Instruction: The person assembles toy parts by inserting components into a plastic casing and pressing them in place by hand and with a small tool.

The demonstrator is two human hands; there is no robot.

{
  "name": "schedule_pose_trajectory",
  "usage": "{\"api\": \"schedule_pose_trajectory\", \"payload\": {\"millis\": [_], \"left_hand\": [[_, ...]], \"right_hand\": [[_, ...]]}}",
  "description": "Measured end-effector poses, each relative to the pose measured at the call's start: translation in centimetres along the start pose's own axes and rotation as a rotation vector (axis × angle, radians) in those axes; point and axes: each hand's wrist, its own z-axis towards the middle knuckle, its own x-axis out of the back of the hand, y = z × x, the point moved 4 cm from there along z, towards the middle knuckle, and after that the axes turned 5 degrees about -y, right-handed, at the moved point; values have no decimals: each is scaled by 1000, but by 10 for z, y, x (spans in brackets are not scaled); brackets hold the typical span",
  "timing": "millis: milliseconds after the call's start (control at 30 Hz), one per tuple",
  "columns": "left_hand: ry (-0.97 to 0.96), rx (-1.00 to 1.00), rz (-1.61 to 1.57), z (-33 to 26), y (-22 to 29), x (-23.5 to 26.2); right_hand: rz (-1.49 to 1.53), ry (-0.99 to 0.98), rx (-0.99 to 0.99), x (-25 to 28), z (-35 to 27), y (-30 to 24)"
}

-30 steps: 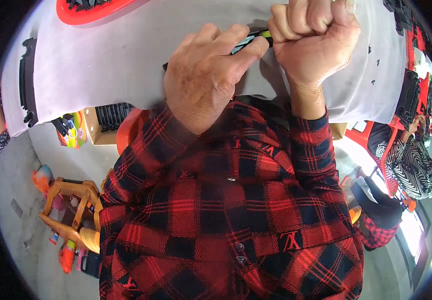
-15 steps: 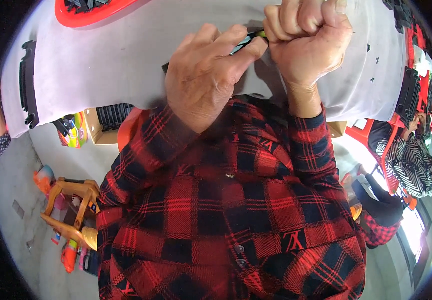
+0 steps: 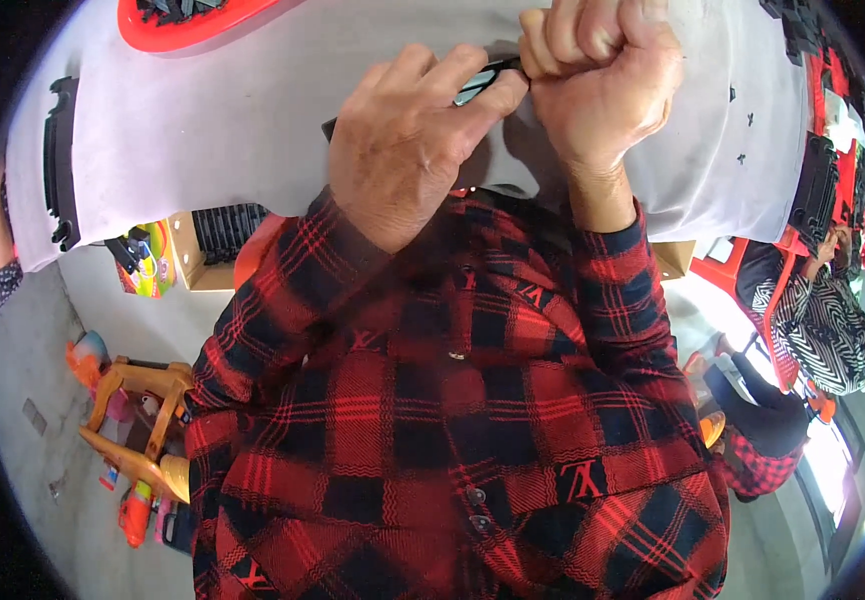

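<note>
My left hand (image 3: 408, 140) is closed over a black strip-like part with a pale, shiny face (image 3: 475, 86), held between thumb and fingers above the white-covered table (image 3: 203, 120). A dark end sticks out at the left side of that hand, probably of the same part. My right hand (image 3: 603, 90) is a tight fist right beside the part's right end, its fingers curled round something they hide. The two hands almost touch at the part's tip.
A red basin (image 3: 178, 38) of dark pieces stands at the far left. Black slotted parts (image 3: 60, 165) lie at the table's left edge, more (image 3: 815, 195) at the right. Tiny black bits (image 3: 751, 119) lie right. Below are a cardboard box (image 3: 191, 255) and wooden chair (image 3: 128, 380); people sit right.
Both hands have shifted slightly left, the right fist a little upward too. A yellow-green bit that showed between the hands is now hidden.
</note>
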Motion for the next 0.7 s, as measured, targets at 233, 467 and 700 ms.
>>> {"api": "schedule_pose_trajectory", "payload": {"millis": [233, 467, 700], "left_hand": [[101, 90, -143, 2, -2, 4], [64, 56, -81, 3, -2, 14], [10, 93, -127, -3, -4, 9]], "right_hand": [[83, 44, -10, 11, 5, -11], [462, -283, 35, 22, 9, -11], [259, -131, 0, 14, 5, -6]]}}
